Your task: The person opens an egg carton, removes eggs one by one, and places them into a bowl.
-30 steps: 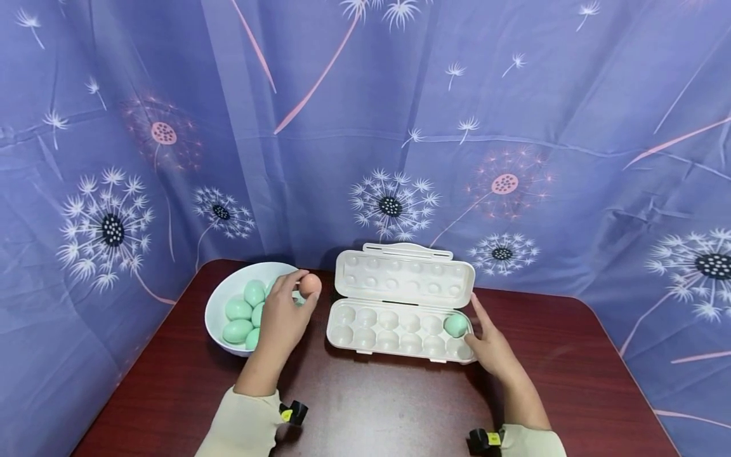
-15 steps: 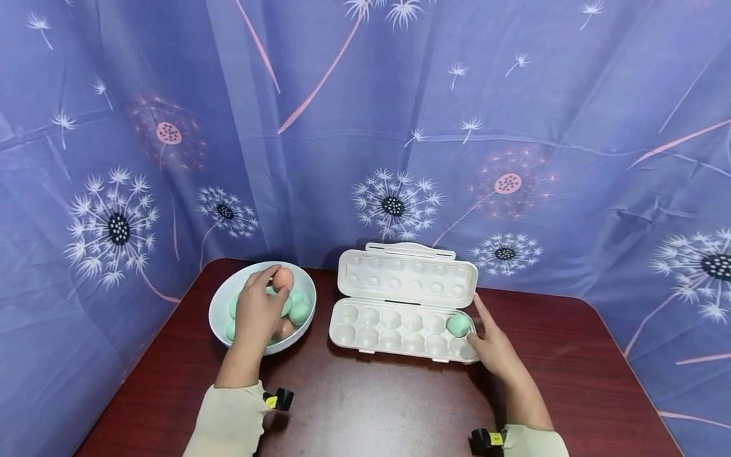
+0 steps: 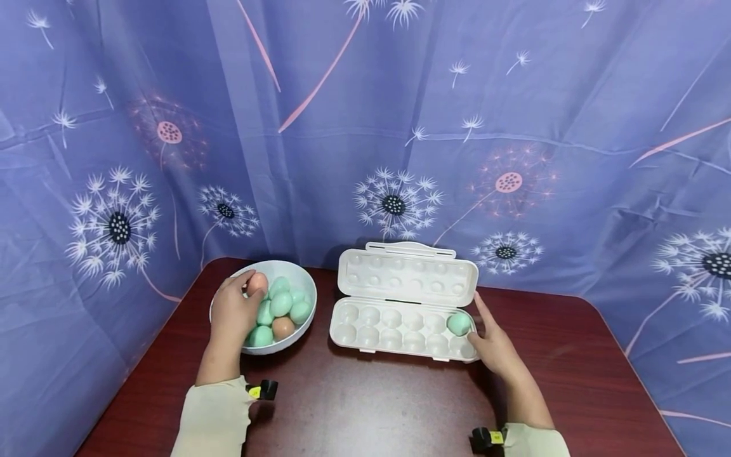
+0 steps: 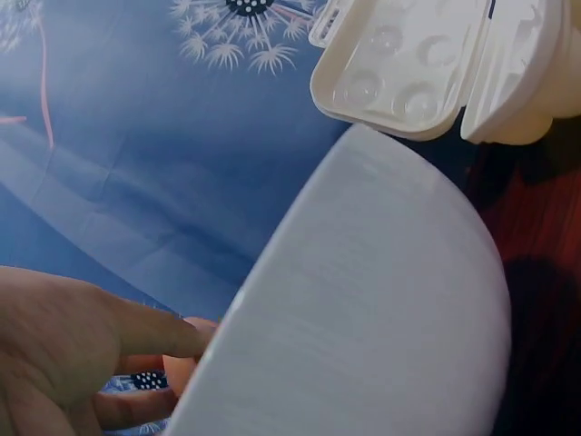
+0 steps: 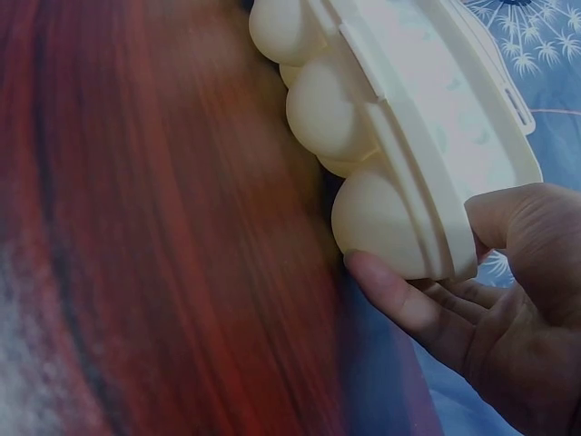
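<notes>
Over the left side of the white bowl (image 3: 281, 347), my left hand (image 3: 233, 311) holds a brown egg (image 3: 257, 282) between thumb and fingers. Several green eggs (image 3: 280, 303) and another brown egg (image 3: 282, 328) lie in the bowl. In the left wrist view, the bowl wall (image 4: 381, 300) partly hides the held egg (image 4: 178, 368). My right hand (image 3: 498, 349) grips the right end of the open white egg carton (image 3: 408, 279); the right wrist view shows a digit under its corner cup (image 5: 381, 218). One green egg (image 3: 459, 324) sits in the back-row cup at the right end.
Both containers stand on a dark red wooden table (image 3: 388, 406), with the bowl left of the carton. A blue dandelion-print curtain (image 3: 320, 190) hangs behind and along the sides. Each wrist bears a small black camera (image 3: 267, 390).
My left hand has moved left with the brown egg, from the bowl's right rim to its left side, uncovering eggs on the right. My right hand has stayed on the carton.
</notes>
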{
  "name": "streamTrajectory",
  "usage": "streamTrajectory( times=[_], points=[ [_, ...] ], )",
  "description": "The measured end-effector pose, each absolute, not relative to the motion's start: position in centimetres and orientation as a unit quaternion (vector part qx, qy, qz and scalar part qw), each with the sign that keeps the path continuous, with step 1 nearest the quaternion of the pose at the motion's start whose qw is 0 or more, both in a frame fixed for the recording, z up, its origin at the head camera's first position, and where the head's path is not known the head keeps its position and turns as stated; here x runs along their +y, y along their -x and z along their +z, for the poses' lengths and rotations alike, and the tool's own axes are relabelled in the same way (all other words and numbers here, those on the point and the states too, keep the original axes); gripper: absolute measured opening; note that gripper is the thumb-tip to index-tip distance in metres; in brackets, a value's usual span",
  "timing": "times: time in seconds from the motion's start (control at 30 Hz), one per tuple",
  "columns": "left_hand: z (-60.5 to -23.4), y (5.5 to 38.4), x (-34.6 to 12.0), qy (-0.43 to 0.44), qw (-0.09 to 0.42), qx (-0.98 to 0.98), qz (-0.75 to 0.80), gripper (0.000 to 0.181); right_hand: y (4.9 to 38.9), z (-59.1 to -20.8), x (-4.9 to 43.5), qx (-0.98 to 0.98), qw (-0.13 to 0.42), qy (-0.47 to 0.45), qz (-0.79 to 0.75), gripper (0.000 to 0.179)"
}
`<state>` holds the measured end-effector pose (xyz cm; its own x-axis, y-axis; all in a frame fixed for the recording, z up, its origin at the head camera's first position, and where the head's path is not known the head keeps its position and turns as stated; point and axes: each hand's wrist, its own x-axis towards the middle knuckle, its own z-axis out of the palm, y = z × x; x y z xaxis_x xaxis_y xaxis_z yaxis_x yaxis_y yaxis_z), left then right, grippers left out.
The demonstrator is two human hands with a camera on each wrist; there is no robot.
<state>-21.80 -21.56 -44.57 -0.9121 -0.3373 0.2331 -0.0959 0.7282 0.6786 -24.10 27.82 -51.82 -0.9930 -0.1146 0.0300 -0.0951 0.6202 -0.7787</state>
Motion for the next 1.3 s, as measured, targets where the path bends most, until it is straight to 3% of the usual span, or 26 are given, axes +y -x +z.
streamTrajectory(
  times=[0.2, 1.3],
  points=[
    [-44.9, 22.0, -22.0, -0.122, 0.143, -0.921, -0.341, 0.047, 24.1, -51.6, 27.9, 0.899, 0.012, 0.056, -0.434, 0.091],
    [-45.9, 22.1, -21.9, -0.154, 0.124, -0.926, -0.321, 0.050, 24.1, -51.8, 27.8, 0.900, 0.017, 0.051, -0.434, 0.091]
  ],
)
